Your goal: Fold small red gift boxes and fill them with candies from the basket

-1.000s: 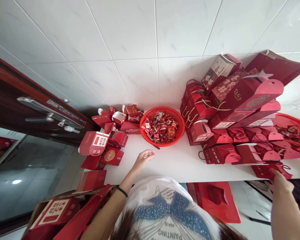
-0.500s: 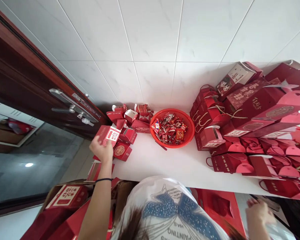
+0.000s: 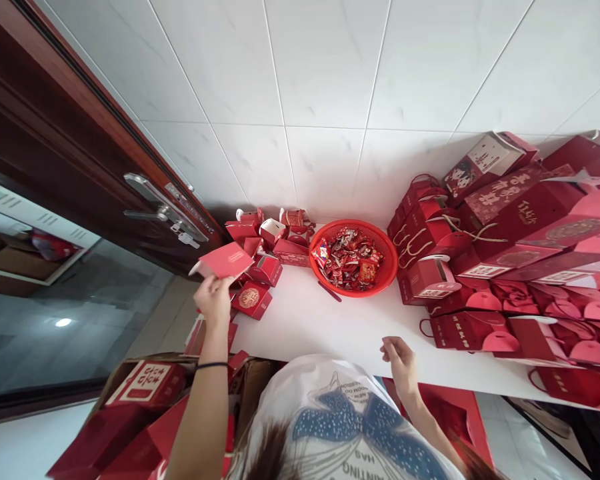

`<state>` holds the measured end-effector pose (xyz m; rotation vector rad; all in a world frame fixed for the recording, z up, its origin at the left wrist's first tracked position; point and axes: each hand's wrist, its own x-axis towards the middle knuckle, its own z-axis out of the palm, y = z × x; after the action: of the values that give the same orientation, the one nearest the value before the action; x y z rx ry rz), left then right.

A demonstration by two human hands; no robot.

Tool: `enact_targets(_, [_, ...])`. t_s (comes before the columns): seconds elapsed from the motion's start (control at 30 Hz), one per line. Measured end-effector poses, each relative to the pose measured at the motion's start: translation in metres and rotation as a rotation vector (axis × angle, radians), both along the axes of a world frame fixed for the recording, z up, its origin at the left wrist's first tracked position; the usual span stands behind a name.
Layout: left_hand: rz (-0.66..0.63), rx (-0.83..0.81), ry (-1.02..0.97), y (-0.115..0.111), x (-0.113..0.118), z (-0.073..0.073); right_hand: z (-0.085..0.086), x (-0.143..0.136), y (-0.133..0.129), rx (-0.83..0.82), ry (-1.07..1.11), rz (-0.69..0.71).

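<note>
A red candy box [image 3: 226,259] is pinched at its near edge between the thumb and fingers of my left hand [image 3: 213,297]. It is tilted, above the left end of the white counter. Just beyond it is a cluster of small red boxes, among them one with a round gold print [image 3: 250,298] and one with a white open top [image 3: 272,230]. My right hand [image 3: 400,360] hovers near the counter's front edge, its fingers curled together, with nothing visible in them. A red plastic basket [image 3: 393,267] of wrapped candies [image 3: 350,259] stands at the back, between the hands.
Red gift bags and boxes [image 3: 500,220] are stacked along the right of the white counter [image 3: 310,320]. A dark red strip [image 3: 330,291] lies before the basket. A carton of red boxes [image 3: 145,387] stands low left, near a door with a metal handle [image 3: 165,213].
My right hand has come in from the far right to the counter's front edge. My left hand has turned the candy box, so its white label no longer shows. The view has shifted slightly.
</note>
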<state>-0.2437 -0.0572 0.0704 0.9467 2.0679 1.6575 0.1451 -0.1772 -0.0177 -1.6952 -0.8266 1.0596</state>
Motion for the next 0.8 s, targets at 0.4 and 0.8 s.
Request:
enact_targets(0.4, [-1.163,-0.237,0.54,-0.066,0.165,0.011,0.089,-0.069,0.06,0.103,-0.137,0.255])
enact_targets(0.8, [-1.275,-0.254,0.469,-0.08,0.165,-0.041,0.013,-0.043,0.048,-0.195,0.152,0.384])
